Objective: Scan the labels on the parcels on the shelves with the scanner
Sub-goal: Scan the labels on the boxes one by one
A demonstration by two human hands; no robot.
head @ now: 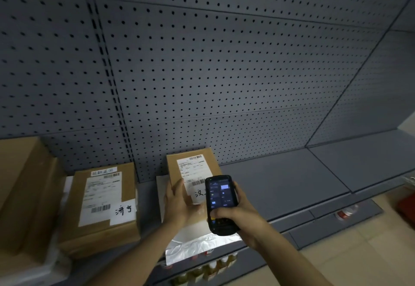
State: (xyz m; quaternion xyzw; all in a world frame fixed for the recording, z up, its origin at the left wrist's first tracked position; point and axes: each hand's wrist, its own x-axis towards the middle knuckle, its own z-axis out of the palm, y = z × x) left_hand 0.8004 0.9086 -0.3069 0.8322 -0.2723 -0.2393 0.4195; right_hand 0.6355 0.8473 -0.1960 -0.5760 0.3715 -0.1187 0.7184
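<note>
Grey pegboard (224, 61) filled most of the frame, with a grey shelf (292, 184) running along the lower part. At the lower centre a small cardboard parcel (193, 162) lay on the shelf, its white shipping label (193, 172) facing up and a handwritten white slip (198, 193) stuck near its front edge. The left hand (178, 202) was curled around the parcel's left side, fingers over the top. Just to the right, the right hand (238, 216) was wrapped closed around a black handheld scanner (221, 203), screen lit, thumb on the keypad, hovering over the parcel's front right corner. A silver foil bag (197, 245) lay beneath, at the shelf's front. To the left sat a larger labelled box (101, 207), and a plain carton (24, 195) at the far left edge.
</note>
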